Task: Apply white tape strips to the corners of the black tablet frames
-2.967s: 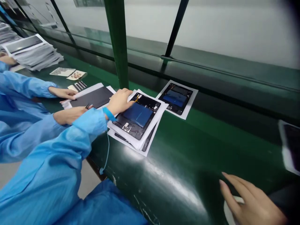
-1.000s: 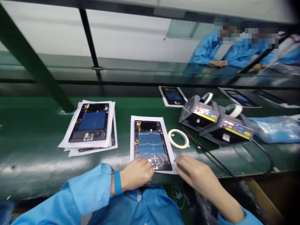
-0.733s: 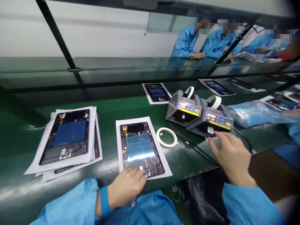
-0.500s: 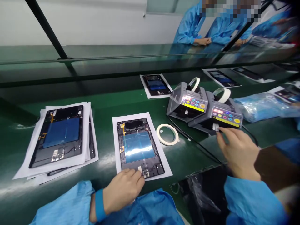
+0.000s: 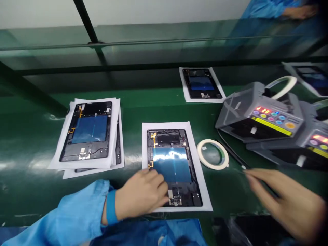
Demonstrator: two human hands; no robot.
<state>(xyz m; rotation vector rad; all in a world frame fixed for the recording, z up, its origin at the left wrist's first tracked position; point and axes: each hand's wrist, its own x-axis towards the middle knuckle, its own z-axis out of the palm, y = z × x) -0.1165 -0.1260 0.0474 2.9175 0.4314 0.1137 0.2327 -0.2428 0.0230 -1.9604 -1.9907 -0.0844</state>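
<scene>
An opened tablet (image 5: 188,171) with a blue battery lies on white paper (image 5: 205,201) in front of me. My left hand (image 5: 143,193), with a blue band at its wrist, rests over the tablet's lower left corner, fingers curled; whatever is under them is hidden. Blurred by motion, my right hand (image 5: 284,200) is right of the tablet, thumb and index finger pinched together at a small pale piece, probably tape. Between them a roll of cream tape (image 5: 200,155) lies flat. Two grey tape dispensers (image 5: 238,106) with lit displays stand behind my right hand.
Stacked tablets on paper (image 5: 89,150) lie at the left. Another tablet (image 5: 201,94) is at the back, and one more (image 5: 314,77) at the far right. A black cable (image 5: 234,155) runs from the dispensers. A green post (image 5: 33,90) stands at the left. A person's blue sleeve (image 5: 266,8) shows beyond.
The view has turned right. My right hand has left the right dispenser's tape outlet and moved left toward the tablet. My left hand has shifted slightly up over the tablet's left edge.
</scene>
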